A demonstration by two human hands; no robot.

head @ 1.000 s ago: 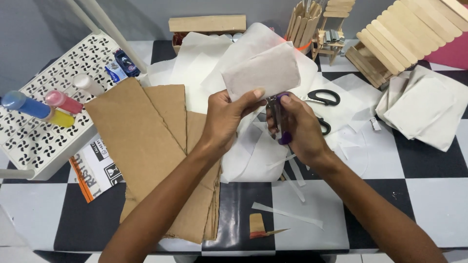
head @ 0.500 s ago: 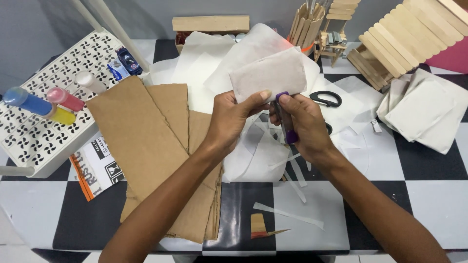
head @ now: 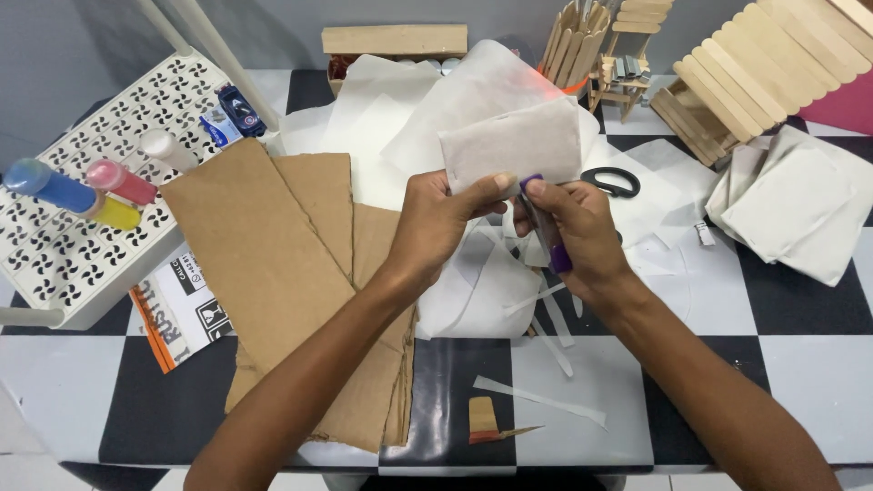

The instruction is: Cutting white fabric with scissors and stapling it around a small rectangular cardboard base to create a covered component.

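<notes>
L hand (head: 436, 223) & R hand (head: 573, 227) had risen slightly – L grip pinched paper (head: 514, 145) at desk's 12; R clamped on purple tool (head: 556, 255), now at paper's edge.

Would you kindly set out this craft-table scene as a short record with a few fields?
left hand: left hand pinches the lower edge of a grey paper sheet
right hand: right hand grips a purple-handled tool at the sheet's lower edge; its tip is hidden
under the hands: white paper pieces and thin strips
to the left: brown cardboard sheets; paint bottles on a white perforated tray
to the right: black scissors; stacked white sheets
surface: checkered table
</notes>
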